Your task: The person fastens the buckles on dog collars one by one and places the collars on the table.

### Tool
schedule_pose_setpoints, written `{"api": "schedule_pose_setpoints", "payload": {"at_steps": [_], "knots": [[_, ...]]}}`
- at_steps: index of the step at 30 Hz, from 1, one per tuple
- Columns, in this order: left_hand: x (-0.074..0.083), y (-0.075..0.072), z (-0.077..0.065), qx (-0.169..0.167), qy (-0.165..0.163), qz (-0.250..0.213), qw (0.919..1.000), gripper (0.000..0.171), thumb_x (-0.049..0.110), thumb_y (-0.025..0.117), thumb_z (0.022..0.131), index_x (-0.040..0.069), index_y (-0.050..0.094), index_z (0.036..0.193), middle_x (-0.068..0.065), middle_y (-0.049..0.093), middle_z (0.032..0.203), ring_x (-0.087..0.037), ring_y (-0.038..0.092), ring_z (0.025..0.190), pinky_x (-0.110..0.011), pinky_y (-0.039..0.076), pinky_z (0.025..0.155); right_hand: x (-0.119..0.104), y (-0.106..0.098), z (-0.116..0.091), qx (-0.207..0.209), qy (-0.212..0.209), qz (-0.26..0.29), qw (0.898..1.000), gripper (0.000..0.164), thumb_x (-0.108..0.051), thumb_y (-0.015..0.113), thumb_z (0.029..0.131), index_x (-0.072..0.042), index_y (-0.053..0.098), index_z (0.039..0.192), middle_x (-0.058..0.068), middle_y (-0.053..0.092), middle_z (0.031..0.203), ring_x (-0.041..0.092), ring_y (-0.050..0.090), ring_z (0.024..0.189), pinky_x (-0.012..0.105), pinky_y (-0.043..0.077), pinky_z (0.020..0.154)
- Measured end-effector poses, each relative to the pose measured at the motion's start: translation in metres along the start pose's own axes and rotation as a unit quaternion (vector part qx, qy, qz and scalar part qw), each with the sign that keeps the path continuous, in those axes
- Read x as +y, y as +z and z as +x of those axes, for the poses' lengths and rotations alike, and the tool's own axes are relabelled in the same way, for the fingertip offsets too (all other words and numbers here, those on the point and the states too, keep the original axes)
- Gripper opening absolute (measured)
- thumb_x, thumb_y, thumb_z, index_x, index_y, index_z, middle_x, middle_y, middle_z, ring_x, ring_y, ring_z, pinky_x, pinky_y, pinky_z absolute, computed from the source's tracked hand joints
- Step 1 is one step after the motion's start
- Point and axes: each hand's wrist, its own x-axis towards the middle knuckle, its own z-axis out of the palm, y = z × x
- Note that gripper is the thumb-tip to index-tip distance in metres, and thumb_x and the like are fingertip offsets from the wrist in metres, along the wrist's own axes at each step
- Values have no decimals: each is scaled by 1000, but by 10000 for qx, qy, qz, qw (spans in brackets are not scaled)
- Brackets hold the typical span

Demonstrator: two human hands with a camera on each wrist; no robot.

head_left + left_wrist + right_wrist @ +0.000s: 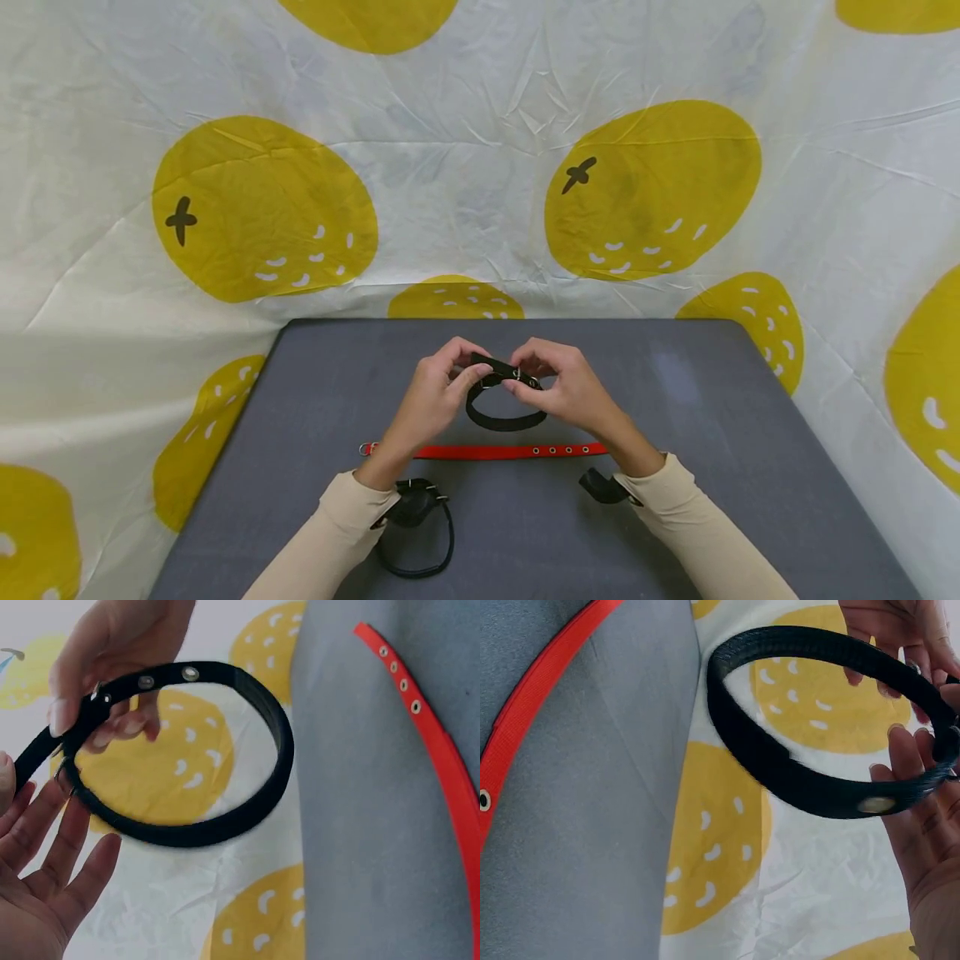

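Left wrist view alone shows tip of red strap [448, 765]; beyond red strap, left hand [441, 385], right hand [564, 379] pinch looped, metal-eyeleted black strap [506, 423].

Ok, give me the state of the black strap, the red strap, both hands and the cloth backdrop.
Black strap: looped, held up; whether fastened, cannot tell
Red strap: laid out, not looped
Left hand: pinching black strap
Right hand: pinching black strap
Cloth backdrop: hanging, creased

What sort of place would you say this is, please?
Perhaps a makeshift indoor workspace: a yellow-patterned sheet hangs behind a grey table, above which a black strap is held.
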Motion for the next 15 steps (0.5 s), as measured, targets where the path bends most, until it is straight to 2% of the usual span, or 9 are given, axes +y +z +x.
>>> {"api": "schedule_pose_setpoints", "payload": {"at_steps": [3, 7, 15], "knots": [[-1, -2, 0, 118, -12, -23, 9999, 15, 20, 66, 98, 14, 65, 112, -3, 73, 94, -12, 70, 81, -32, 57, 74, 0, -1, -2, 38, 152, 73, 9998, 16, 5, 77, 84, -2, 69, 96, 7, 68, 86, 20, 65, 74, 37, 57, 66], [-1, -4, 2, 115, 71, -14, 9999, 15, 19, 65, 99, 13, 64, 112, -2, 74, 94, -10, 69, 85, -33, 59, 79, 1, -2, -4, 78, 236, 77, 9997, 17, 5, 76, 85, -3, 69, 98, 8, 69, 88, 21, 65, 75, 35, 57, 65], [-3, -4, 1, 184, 67, -15, 9998, 15, 20, 65, 99, 14, 63, 112, -3, 72, 96, -10, 67, 86, -32, 57, 77, 4, -2, -6, 47, 392, 395, 9984, 17, 6, 74, 88, -1, 71, 104, 12, 72, 88, 19, 68, 73, 33, 58, 65]]}}
